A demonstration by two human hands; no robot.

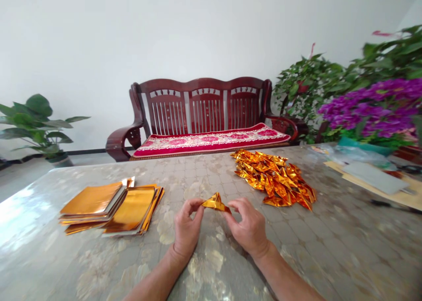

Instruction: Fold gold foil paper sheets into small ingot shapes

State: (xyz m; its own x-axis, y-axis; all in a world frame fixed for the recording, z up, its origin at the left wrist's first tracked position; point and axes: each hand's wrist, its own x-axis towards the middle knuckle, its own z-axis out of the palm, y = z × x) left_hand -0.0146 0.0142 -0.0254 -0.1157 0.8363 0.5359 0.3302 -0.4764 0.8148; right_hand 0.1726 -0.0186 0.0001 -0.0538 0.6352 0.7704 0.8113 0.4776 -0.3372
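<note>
Between my two hands is a folded gold foil paper ingot [215, 202], pointed at both ends and raised in the middle. My left hand [188, 224] pinches its left tip between thumb and fingers. At the opposite tip, my right hand [248, 225] pinches in the same way. Stacks of flat gold foil paper sheets [95, 199] lie to the left on the table. Beyond my right hand is a heap of folded gold paper ingots [275, 178].
The table [138, 266] has a patterned, shiny cover. At its right side lie clear plastic wrapping [352, 155], a pale flat card [376, 177] and purple flowers [372, 105]. Behind it stands a wooden bench [207, 105] with a red and white cushion [211, 140]. A leafy plant [39, 122] is at left.
</note>
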